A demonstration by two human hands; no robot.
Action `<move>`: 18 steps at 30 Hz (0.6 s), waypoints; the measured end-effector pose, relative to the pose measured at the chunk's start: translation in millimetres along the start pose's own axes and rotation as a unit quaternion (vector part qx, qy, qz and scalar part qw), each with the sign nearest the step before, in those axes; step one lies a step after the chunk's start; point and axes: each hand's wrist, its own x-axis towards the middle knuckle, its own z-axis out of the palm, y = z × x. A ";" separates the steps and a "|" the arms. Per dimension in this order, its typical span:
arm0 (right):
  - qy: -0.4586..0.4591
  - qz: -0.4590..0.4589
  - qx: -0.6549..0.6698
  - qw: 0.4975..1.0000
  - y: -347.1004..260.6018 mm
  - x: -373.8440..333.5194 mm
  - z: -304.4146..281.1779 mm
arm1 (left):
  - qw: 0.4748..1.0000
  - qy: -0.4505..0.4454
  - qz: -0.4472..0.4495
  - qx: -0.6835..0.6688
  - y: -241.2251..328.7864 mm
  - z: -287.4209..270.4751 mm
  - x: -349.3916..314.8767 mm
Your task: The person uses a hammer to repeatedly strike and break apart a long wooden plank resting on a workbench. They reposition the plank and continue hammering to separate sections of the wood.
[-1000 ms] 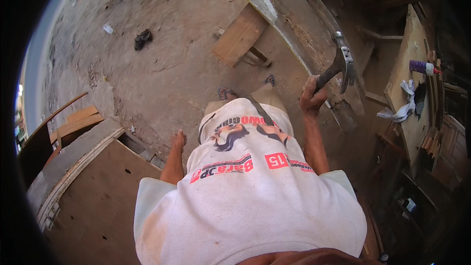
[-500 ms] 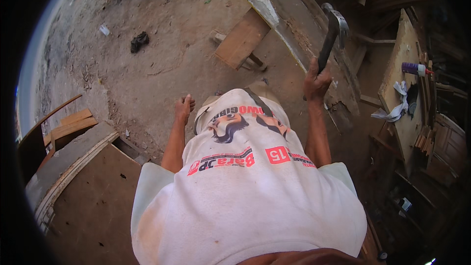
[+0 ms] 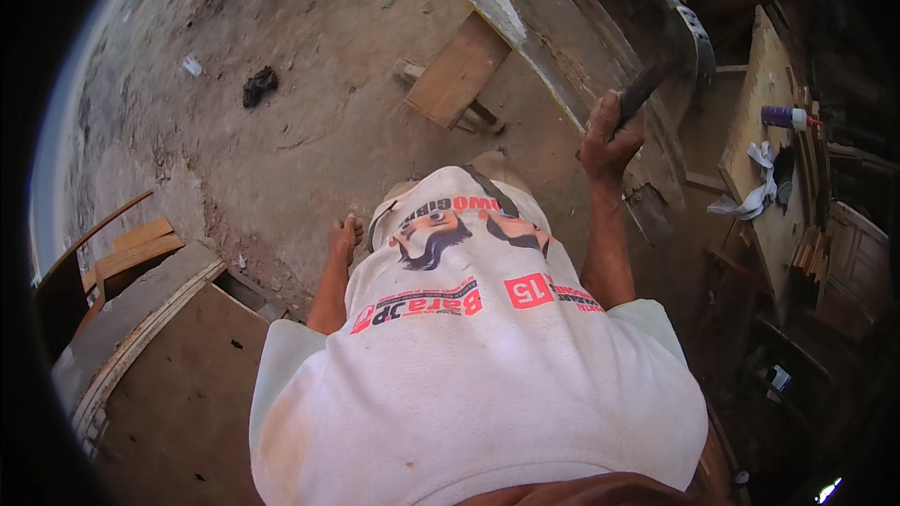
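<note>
My right hand [image 3: 611,136] is wrapped round the dark handle of a claw hammer [image 3: 692,33]. The hammer is raised and tilted, its metal head up and to the right of the hand, slightly blurred. On the other side of my white printed shirt [image 3: 487,365], my left hand [image 3: 345,232] hangs beside my waist with its fingers curled in. Whether anything sits inside those fingers is hidden. A small wooden bench [image 3: 459,70] stands on the ground ahead, between and beyond the two hands, touched by neither.
A long worn board [image 3: 572,47] slants past the bench. At right, a wooden panel [image 3: 759,84] carries a purple bottle [image 3: 787,117] and a white cloth [image 3: 757,183], with stacked timber behind. A brown-topped table [image 3: 187,384] and wood pieces [image 3: 136,248] lie left. A black scrap [image 3: 260,86] is on the ground.
The hammer has swung to the right and tilted over further, the right hand turning with it. My left hand has dropped slightly toward my body. The view has shifted a little.
</note>
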 end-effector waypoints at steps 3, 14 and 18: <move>0.021 -0.041 -0.024 0.999 5.4 -18.0 9.5 | 1.000 0.008 -0.005 0.008 16.6 4.6 -12.1; -0.012 0.118 0.022 0.993 -23.1 -22.6 24.4 | 1.000 0.004 0.014 0.002 27.9 -8.8 -17.4; -0.022 0.081 -0.134 0.987 39.1 -44.2 30.0 | 0.999 0.007 0.009 0.046 22.8 -18.9 -24.2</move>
